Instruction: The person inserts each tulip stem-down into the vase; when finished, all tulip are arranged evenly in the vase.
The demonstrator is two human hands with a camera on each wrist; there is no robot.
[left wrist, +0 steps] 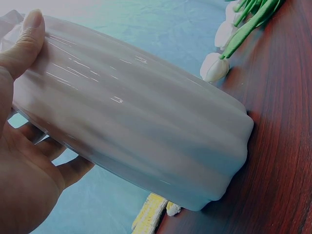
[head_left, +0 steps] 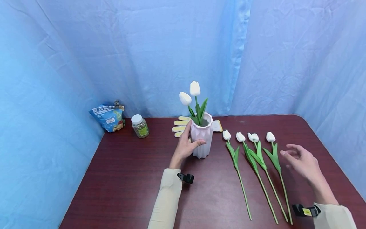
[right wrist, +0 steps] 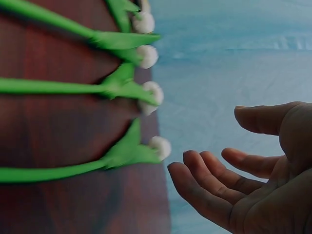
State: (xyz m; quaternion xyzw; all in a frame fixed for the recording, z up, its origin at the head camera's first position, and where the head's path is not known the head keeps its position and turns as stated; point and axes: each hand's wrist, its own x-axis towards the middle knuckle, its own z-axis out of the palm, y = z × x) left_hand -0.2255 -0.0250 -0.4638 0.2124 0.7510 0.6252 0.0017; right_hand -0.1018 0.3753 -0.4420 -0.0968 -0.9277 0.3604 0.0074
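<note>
My left hand point(head_left: 184, 147) grips a pale fluted vase point(head_left: 203, 144) from its left side, the thumb across the front and the fingers round the far side. Upright on the table, the vase point(left wrist: 136, 102) holds two white tulips point(head_left: 195, 89) with green leaves. Several more white tulips lie side by side to its right, blossoms toward the back. Just right of the rightmost tulip point(head_left: 275, 156), my right hand point(head_left: 304, 163) hovers with nothing in it. Its thumb and loosely bent fingers point(right wrist: 214, 187) stand apart in the right wrist view.
Behind the vase lies a yellow-and-white work glove point(head_left: 180, 124), partly hidden. A white-capped jar point(head_left: 140, 127) and a blue snack bag point(head_left: 108, 117) with a clip stand at the back left. Blue curtains point(head_left: 160, 57) enclose the dark wooden table point(head_left: 123, 181).
</note>
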